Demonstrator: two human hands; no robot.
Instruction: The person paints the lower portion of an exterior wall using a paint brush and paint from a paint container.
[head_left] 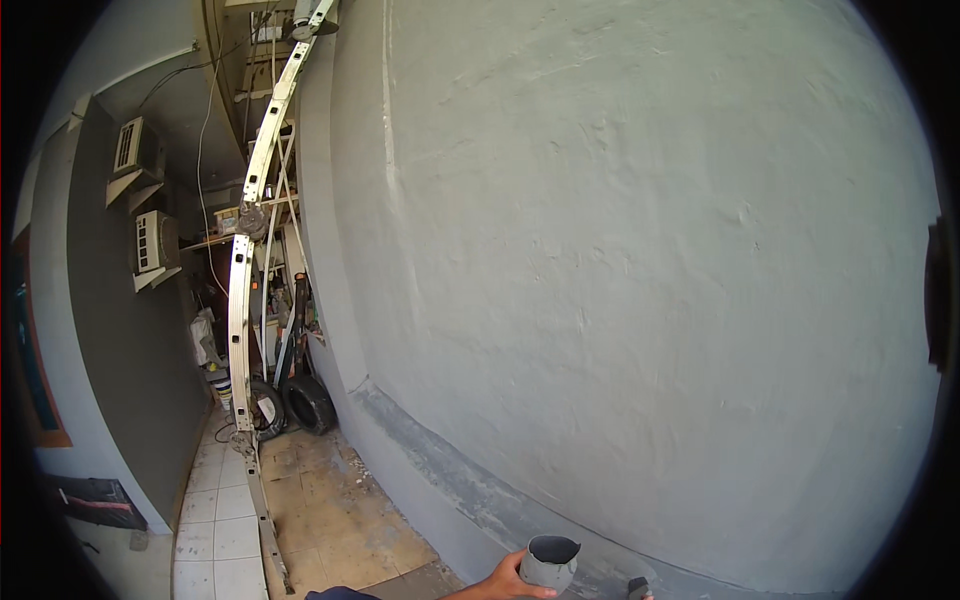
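At the bottom centre my left hand (pixel 510 580) is wrapped round a grey, paint-smeared cup (pixel 548 574), its dark mouth facing up. The cup is held over the low ledge (pixel 470 500) at the foot of the grey wall (pixel 640 260). To the right of the cup a short dark grey block, which looks like the bristle end of a paintbrush (pixel 637 587), pokes up from the lower edge. A sliver of my right hand (pixel 648 596) shows against it; the rest of that hand is cut off by the frame.
A tall metal folding ladder (pixel 240 330) stands to the left on a tiled floor (pixel 205 535). Behind it are tyres (pixel 308 404) and crowded shelves. Two air conditioner units (pixel 155 240) are mounted on the dark wall at left. A dark flat panel (pixel 100 502) leans low at far left.
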